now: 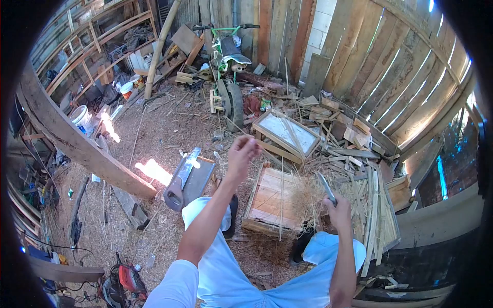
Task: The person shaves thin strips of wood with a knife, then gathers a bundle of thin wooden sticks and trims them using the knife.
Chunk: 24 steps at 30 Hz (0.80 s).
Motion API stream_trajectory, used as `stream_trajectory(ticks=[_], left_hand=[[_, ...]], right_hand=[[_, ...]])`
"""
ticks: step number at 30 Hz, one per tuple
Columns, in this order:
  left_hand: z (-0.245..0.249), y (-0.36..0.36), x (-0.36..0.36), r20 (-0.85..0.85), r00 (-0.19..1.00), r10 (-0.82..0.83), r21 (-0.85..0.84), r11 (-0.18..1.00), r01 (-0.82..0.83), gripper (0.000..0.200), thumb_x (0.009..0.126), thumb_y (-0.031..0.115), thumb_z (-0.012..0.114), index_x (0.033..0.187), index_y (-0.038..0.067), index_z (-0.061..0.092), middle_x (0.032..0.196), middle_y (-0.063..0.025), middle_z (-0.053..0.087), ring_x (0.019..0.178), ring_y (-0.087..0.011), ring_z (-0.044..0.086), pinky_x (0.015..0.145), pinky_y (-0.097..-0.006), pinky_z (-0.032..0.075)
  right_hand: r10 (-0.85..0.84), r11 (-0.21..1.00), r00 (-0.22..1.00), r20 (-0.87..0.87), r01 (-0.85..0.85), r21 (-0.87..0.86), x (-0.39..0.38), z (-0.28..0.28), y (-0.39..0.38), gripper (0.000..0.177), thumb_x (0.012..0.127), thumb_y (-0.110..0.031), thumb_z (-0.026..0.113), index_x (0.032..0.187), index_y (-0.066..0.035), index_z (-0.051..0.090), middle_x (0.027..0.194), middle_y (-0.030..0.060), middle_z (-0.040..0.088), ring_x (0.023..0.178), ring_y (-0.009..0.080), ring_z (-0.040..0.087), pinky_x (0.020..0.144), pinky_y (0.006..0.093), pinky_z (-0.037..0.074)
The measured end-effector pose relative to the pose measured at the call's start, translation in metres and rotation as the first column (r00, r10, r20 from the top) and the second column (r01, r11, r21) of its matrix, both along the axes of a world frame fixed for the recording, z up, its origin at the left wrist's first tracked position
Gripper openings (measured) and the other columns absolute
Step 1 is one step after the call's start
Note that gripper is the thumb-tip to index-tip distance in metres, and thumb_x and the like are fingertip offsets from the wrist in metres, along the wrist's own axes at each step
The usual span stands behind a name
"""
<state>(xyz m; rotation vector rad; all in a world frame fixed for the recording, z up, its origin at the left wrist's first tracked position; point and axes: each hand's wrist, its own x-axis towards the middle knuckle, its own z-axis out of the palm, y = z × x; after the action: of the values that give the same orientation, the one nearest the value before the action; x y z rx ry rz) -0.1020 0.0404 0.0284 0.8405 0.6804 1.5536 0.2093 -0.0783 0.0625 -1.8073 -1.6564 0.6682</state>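
My left hand (242,153) is raised in front of me, its fingers pinched on a thin pale strip (273,158) that looks like bamboo or wood. The strip slants down to the right from the fingers. In my right hand (339,211) is a knife (326,189), its blade angled up and left. A heap of fine curly shavings (308,197) lies just left of the knife. Under it is a wooden box or low bench (269,192) with a plank top, between my knees and the hands.
A handsaw (177,190) rests on a small board-topped stool (199,177) by my left knee. Ahead lies a framed panel (287,131), with scrap wood (354,136) to its right. Farther off stands a motorbike (231,72). A wooden post (92,141) rises at left; a red power tool (129,280) lies lower left.
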Motion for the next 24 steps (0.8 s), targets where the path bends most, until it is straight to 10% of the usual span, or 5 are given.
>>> stream_trajectory(ticks=[13,22,24], left_hand=[[-0.003,0.004,-0.036,0.132,0.944,0.301,-0.054,0.953,-0.297,0.008,0.093,0.010,0.054,0.098,0.005,0.055,0.088,-0.0066,0.062,0.079,-0.0174,0.064,0.072,-0.0314,0.055],[-0.006,-0.013,0.025,-0.017,0.996,0.088,-0.065,0.994,-0.089,0.008,0.092,0.010,0.056,0.096,0.005,0.053,0.087,-0.0066,0.060,0.079,-0.0156,0.062,0.071,-0.0297,0.054],[-0.009,-0.024,0.050,-0.053,0.998,-0.034,-0.048,0.998,0.032,0.010,0.092,0.011,0.057,0.097,0.004,0.054,0.087,-0.0072,0.060,0.080,-0.0160,0.062,0.072,-0.0305,0.055]], right_hand=[[-0.071,0.981,0.997,0.035,0.063,0.183,0.014,-0.008,0.002,0.013,0.078,-0.010,0.067,0.087,-0.001,0.064,0.068,0.0145,0.060,0.062,0.0251,0.059,0.061,0.0350,0.045],[-0.040,0.986,0.998,-0.045,0.047,0.161,-0.018,-0.005,0.008,0.014,0.080,-0.013,0.065,0.088,-0.002,0.064,0.073,0.0177,0.063,0.067,0.0313,0.063,0.063,0.0386,0.047],[0.020,0.960,0.996,-0.088,0.005,0.278,-0.025,-0.017,0.012,0.014,0.081,-0.014,0.065,0.088,-0.003,0.065,0.063,0.0089,0.058,0.058,0.0172,0.056,0.058,0.0317,0.044]])
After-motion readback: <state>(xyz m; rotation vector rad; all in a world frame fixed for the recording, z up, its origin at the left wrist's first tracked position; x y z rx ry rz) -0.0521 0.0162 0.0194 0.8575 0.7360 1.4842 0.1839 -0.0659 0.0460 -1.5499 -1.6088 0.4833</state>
